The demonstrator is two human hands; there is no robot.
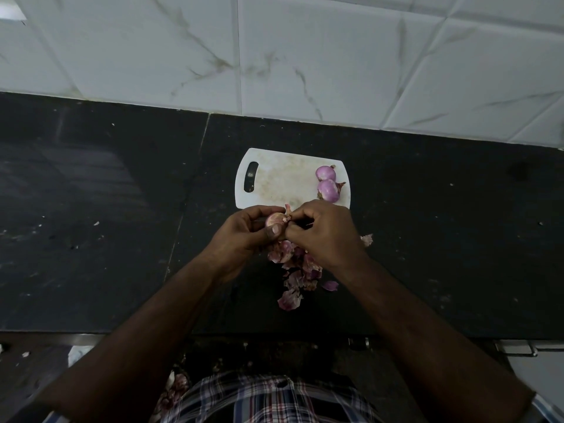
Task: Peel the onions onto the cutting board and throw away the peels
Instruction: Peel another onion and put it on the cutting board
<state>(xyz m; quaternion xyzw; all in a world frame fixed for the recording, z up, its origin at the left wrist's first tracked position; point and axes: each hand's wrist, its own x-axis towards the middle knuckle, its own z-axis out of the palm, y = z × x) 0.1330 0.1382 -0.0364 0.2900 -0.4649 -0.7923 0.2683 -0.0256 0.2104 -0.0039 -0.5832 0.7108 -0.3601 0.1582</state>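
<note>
You held an onion (pixel 274 220) over the tabletop (pixel 122 239).
Your left hand (pixel 244 236) gripped it just off the cutting board's (pixel 280 181) near edge; your right hand's (pixel 323 233) fingers (pixel 297 213) pinched its skin, above the peels (pixel 293 270).

Single head-worn wide-angle cam, aimed fwd and steeply down at dark countertop (pixel 106 209) from above. Close on both forearms; white cutting board (pixel 274 181) mid-frame, tiled wall (pixel 274 56) across top, plaid shirt (pixel 268 398) at bottom edge.
</note>
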